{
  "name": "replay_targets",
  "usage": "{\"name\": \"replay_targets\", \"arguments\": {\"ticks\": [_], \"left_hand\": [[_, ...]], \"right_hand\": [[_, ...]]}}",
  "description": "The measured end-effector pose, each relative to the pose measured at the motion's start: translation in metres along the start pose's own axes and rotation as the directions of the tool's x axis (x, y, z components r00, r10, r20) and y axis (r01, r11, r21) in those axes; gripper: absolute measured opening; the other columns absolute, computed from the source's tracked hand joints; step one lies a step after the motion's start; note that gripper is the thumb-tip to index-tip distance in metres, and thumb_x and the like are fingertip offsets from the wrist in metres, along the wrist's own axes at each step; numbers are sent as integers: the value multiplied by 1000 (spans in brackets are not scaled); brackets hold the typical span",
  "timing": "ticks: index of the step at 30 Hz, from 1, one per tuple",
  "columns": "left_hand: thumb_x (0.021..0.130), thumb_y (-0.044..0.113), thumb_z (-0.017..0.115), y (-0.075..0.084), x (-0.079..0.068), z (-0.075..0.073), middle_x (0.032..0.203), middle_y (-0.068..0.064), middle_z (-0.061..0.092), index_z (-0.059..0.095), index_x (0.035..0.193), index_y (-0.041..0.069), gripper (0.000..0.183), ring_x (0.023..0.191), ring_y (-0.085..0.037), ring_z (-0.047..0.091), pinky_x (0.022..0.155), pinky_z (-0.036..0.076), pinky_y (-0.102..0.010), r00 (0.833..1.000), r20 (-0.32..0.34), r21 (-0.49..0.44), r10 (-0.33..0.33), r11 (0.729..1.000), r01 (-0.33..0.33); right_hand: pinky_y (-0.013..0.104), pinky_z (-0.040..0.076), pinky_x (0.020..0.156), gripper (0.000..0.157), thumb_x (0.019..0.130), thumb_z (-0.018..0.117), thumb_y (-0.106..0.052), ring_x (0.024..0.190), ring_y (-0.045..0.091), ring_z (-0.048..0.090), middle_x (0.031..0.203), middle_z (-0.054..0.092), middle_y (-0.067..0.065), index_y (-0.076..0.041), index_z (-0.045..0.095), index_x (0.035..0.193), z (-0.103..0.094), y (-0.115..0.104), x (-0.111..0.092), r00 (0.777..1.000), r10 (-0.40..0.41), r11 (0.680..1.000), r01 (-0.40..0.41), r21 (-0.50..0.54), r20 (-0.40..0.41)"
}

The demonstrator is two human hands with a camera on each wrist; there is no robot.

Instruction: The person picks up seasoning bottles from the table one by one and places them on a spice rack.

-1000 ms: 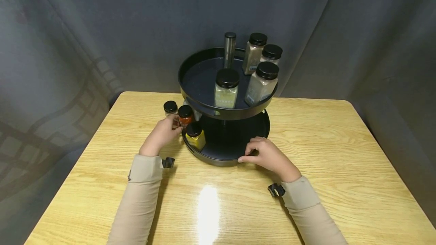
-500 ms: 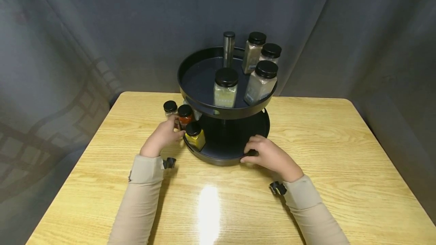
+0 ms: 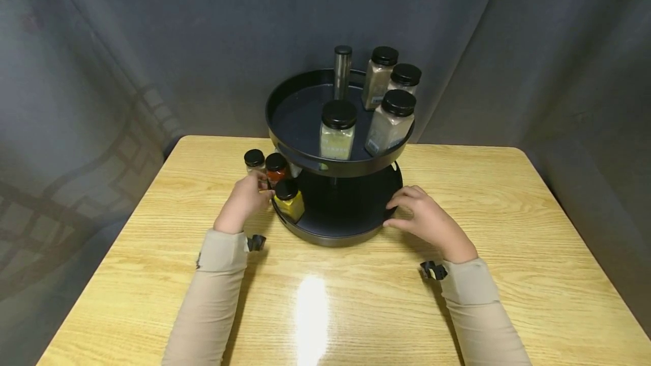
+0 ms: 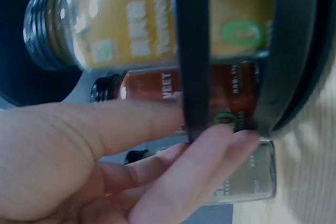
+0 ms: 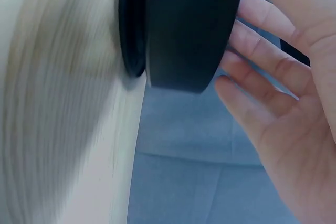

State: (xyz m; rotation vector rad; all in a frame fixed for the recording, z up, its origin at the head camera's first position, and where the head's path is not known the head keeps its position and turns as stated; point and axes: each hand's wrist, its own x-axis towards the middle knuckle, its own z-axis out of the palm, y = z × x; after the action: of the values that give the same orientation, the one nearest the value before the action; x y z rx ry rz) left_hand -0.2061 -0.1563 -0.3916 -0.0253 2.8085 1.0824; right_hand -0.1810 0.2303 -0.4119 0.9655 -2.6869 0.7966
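Note:
My left hand (image 3: 245,201) is at the left rim of a black two-tier turntable's lower tray (image 3: 338,236). In the left wrist view, its thumb and fingers (image 4: 210,153) pinch a black strip of that rim. Just behind the strip stand a yellow turmeric jar (image 4: 126,22), a red spice jar (image 4: 149,85) and a pale spice jar (image 4: 252,174), partly covered by the hand. At the tray's right front, my right hand (image 3: 429,222) has its loosely bent fingers by the rim. In the right wrist view, the fingertips (image 5: 227,59) lie along the rim's edge; firm contact cannot be told.
The upper tray (image 3: 300,123) overhangs the lower one. It carries a green-tinted jar (image 3: 337,143), a pale jar (image 3: 389,131), a brownish jar (image 3: 377,85), another jar behind them and a slim grey cylinder (image 3: 342,75). A wooden table (image 3: 508,230) lies beneath, with grey curtains (image 3: 203,44) behind.
My right hand has slid rightward and back along the lower tray's rim. The yellow jar has shifted very slightly left. My left hand has stayed almost in place.

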Motion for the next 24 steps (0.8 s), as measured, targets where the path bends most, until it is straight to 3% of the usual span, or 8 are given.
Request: {"name": "replay_targets", "arguments": {"ticks": [5, 9, 16, 20, 24], "left_hand": [[99, 6, 61, -2, 3, 4, 96, -22, 68, 60, 109, -10, 19, 78, -32, 69, 70, 55, -37, 992, -120, 5, 27, 1000, -26], [100, 8, 59, -4, 6, 8, 80, -18, 70, 66, 95, -7, 18, 67, -28, 65, 61, 50, -33, 983, -178, 56, 37, 998, -28], [105, 14, 50, -9, 8, 11, 81, -16, 72, 68, 100, -7, 27, 67, -24, 65, 61, 50, -32, 985, -170, 38, 26, 999, -19], [104, 14, 51, -12, 6, 7, 88, -18, 72, 67, 104, -7, 27, 67, -24, 66, 62, 51, -33, 984, -169, 26, 49, 999, -45], [104, 14, 50, -14, 3, -2, 96, -23, 72, 65, 110, -8, 27, 67, -24, 66, 58, 50, -31, 983, -183, 20, 28, 999, -25]], "right_hand": [[47, 52, 88, 27, 74, 89, -5, 101, 31, 61, 104, 66, 10, -2, 73, 95, 0, 8, -1, 998, -38, 999, 37, -2, -56], [46, 54, 86, 26, 72, 90, -4, 99, 31, 65, 101, 68, 10, -3, 74, 92, 2, 9, -1, 995, -73, 997, 75, 23, -72], [34, 55, 70, 23, 72, 91, -8, 80, 16, 62, 88, 63, -1, -8, 73, 86, 7, 2, 1, 990, -122, 991, 126, 53, -65], [30, 53, 67, 23, 71, 92, -13, 76, 13, 59, 83, 59, -2, -12, 71, 82, 9, -1, 2, 989, -134, 988, 138, 62, -64], [32, 53, 64, 24, 71, 92, -14, 72, 16, 58, 80, 58, 1, -13, 70, 81, 12, -1, 2, 987, -145, 985, 150, 84, -65]]}}
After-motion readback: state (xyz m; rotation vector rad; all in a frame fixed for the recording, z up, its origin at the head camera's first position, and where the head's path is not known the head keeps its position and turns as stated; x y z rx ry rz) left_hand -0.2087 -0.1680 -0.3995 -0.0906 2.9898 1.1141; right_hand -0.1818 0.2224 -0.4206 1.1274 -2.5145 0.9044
